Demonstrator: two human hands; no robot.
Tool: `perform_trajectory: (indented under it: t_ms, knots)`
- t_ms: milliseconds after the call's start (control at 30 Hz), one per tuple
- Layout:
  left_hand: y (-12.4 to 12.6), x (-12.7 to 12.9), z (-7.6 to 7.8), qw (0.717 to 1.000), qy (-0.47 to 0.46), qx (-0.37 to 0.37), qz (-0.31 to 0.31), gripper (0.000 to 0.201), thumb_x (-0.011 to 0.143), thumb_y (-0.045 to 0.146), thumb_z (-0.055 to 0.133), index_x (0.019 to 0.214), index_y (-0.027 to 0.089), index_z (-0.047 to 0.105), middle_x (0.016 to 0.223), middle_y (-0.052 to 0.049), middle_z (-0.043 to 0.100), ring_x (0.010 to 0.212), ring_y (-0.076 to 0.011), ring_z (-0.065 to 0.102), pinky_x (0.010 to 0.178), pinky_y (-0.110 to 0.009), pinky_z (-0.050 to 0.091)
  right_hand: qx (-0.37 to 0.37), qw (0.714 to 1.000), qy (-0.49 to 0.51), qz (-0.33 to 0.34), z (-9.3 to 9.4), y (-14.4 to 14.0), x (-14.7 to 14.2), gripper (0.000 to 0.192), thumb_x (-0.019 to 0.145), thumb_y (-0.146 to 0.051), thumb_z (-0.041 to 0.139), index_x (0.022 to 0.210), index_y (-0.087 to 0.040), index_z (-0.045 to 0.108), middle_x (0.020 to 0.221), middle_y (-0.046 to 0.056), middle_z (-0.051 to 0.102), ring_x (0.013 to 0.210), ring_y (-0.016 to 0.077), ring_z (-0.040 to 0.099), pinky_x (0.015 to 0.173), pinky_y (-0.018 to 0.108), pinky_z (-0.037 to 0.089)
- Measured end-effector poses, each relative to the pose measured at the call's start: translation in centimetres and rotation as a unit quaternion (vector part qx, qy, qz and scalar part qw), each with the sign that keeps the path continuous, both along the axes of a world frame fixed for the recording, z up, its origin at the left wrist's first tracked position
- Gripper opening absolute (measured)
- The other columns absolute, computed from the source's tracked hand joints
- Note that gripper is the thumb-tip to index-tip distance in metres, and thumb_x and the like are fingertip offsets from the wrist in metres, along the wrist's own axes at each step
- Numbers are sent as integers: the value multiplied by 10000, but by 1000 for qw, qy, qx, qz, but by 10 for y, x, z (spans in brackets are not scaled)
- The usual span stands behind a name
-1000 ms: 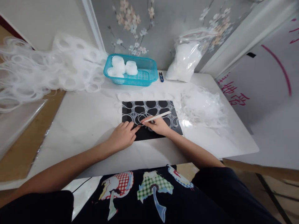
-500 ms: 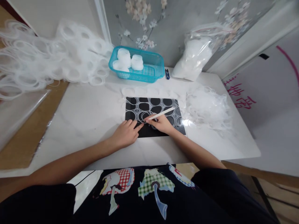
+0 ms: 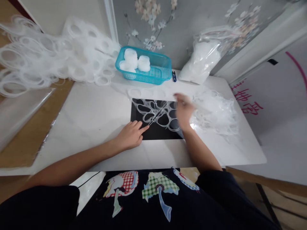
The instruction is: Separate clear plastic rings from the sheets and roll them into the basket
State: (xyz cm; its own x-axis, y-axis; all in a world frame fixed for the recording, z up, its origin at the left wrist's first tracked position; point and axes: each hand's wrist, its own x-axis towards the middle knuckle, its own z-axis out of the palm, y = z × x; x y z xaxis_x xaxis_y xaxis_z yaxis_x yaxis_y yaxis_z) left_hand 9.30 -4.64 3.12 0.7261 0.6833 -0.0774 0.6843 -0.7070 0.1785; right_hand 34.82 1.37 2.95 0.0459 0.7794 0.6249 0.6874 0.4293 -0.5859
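White lace [image 3: 157,115] | btwn L hand [image 3: 129,135] (part-spread, index touching) | & R hand [image 3: 184,111] (blurred, can't tell)

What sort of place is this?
Possibly a small indoor craft workspace, perhaps in a home: white loops are heaped beside a black mat on a white table, before a floral-patterned wall.

The left hand [image 3: 130,134] touches the near edge of white ring mesh [image 3: 157,114] on a black board [image 3: 163,134]; the right hand [image 3: 184,110] is blurred at the board's right side; behind, a turquoise basket [image 3: 144,77] holds white bundles [image 3: 131,57].
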Motion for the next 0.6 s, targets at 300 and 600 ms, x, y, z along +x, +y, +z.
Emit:
perform_trajectory:
  t_ms: [300, 600]
  knots:
    - [-10, -20, 6, 998, -32, 44, -38, 416, 900, 171, 428, 1270, 146, 614, 872, -85, 572, 829, -227, 533, 727, -345, 418, -192, 949, 192, 159, 12, -25, -49, 140, 867, -318, 656, 898, -233, 763, 889, 38, 753, 793, 180, 673, 717, 319, 534]
    - [3, -23, -9, 993, -108, 17, 48, 419, 843, 150, 442, 1246, 129, 555, 955, -91, 536, 865, -223, 530, 784, -355, 469, -295, 900, 208, 244, -10, -37, -64, 267, 841, -459, 661, 892, -215, 754, 850, 48, 729, 699, 158, 604, 632, 298, 475]
